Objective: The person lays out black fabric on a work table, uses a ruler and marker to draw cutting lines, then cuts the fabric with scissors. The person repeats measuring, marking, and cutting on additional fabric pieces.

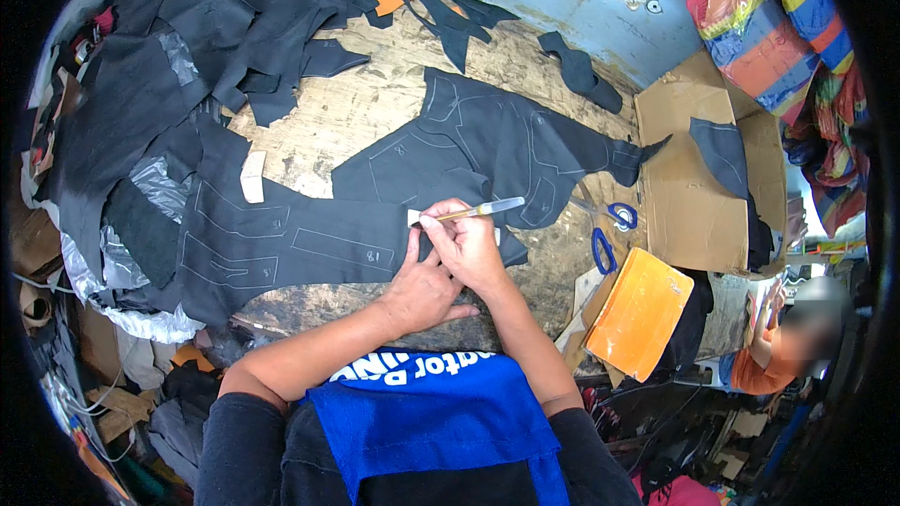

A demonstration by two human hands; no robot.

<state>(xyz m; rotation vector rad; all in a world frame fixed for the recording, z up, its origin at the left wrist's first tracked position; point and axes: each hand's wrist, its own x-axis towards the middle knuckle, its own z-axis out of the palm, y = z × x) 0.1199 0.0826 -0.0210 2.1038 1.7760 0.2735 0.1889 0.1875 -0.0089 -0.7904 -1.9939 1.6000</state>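
Observation:
A black sheet of leather-like material (244, 267), marked with pale outlines and small written marks, lies across the wooden table in front of me. My right hand (466, 250) grips a slim pen (469, 213) with a translucent barrel, its tip down by the sheet's right end. Flat on the same sheet rests my left hand (422, 295), fingers stretched forward and thumb out to the right. Its fingertips reach a small white piece (412, 218) beside the pen tip; part of that piece is hidden. Just beyond both hands spreads a second outlined black piece (403, 164).
Blue-handled scissors (603, 250) and an orange, book-like block (640, 312) lie to the right. Behind them stands an open cardboard box (680, 215) with black material over its edge. Black scraps (206, 28) pile up at the far left. A person (764, 365) sits at far right.

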